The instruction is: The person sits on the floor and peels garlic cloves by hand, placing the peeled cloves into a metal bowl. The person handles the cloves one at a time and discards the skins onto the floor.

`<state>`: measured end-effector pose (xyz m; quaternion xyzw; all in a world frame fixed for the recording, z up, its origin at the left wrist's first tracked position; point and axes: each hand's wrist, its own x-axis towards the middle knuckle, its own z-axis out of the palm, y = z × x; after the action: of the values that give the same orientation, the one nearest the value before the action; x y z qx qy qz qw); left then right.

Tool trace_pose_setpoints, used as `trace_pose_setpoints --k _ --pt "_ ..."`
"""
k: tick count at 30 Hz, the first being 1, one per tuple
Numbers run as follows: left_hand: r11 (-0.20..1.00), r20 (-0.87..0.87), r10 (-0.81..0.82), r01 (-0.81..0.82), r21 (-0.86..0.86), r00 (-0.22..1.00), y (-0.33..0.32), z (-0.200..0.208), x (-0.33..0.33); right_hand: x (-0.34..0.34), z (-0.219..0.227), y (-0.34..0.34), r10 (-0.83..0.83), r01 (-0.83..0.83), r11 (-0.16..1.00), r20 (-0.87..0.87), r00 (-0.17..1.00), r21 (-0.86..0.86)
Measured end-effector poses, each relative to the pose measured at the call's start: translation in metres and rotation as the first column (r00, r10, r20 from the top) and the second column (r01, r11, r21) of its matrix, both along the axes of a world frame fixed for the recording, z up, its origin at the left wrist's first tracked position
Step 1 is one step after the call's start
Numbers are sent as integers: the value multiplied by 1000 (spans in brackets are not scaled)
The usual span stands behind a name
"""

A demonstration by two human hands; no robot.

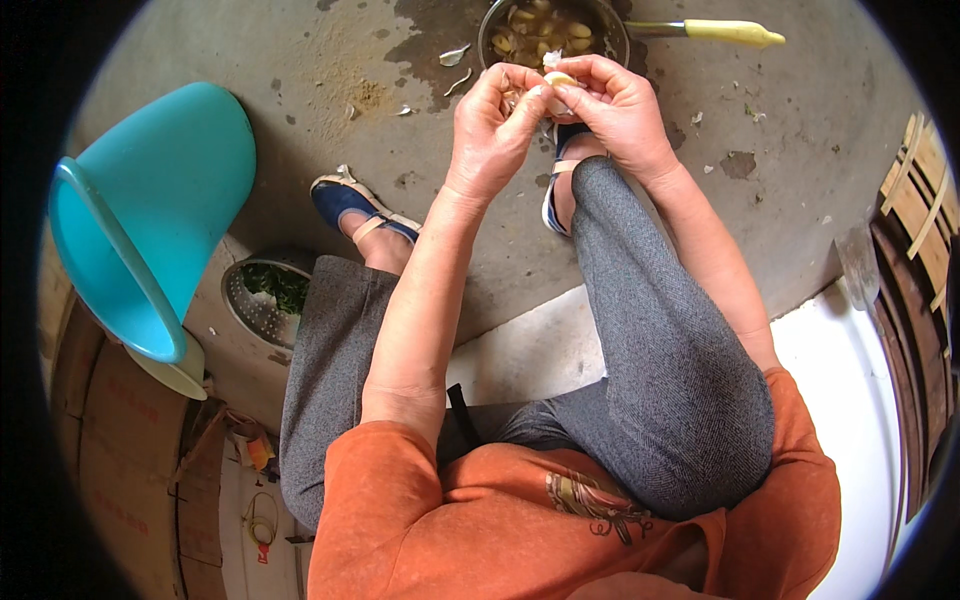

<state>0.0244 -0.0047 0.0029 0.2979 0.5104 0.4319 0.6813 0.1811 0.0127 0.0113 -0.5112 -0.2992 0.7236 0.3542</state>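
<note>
My two hands meet just in front of a metal pan (626, 45) that holds several pale garlic cloves in liquid. Between the fingertips is a garlic clove (558, 78), pale and partly bared, with bits of papery skin around it. My right hand (625, 115) pinches this clove between thumb and fingers. My left hand (490, 140) is closed too, its thumb tip touching the clove's side. Some pinkish garlic skin (512, 99) shows inside its curled fingers; how much lies there is hidden.
The pan's yellow handle (735, 33) points right. Garlic peel scraps (454, 55) lie on the wet-stained concrete floor. To the left are a turquoise plastic bucket (170, 150) and a metal colander (240, 300) with green leaves. Wooden slats (915, 185) stand at the right, near a flat blade (857, 265).
</note>
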Motion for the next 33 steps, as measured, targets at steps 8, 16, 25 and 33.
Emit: trace_pose_setpoints --k 8,16,25,33 --pt "933 470 355 -276 -230 808 -4 -7 -20 11 1 10 -21 -18 973 -165 986 -231" --pt "968 152 211 -185 -170 966 -3 -12 -25 13 -6 3 -44 13 974 -130 990 -227" --pt "949 -334 68 42 312 940 0 -23 1 0 14 7 72 -67 987 34 997 -148" --pt "957 47 290 -289 -22 956 -2 -20 7 4 10 7 68 -73 973 -31 997 -218"
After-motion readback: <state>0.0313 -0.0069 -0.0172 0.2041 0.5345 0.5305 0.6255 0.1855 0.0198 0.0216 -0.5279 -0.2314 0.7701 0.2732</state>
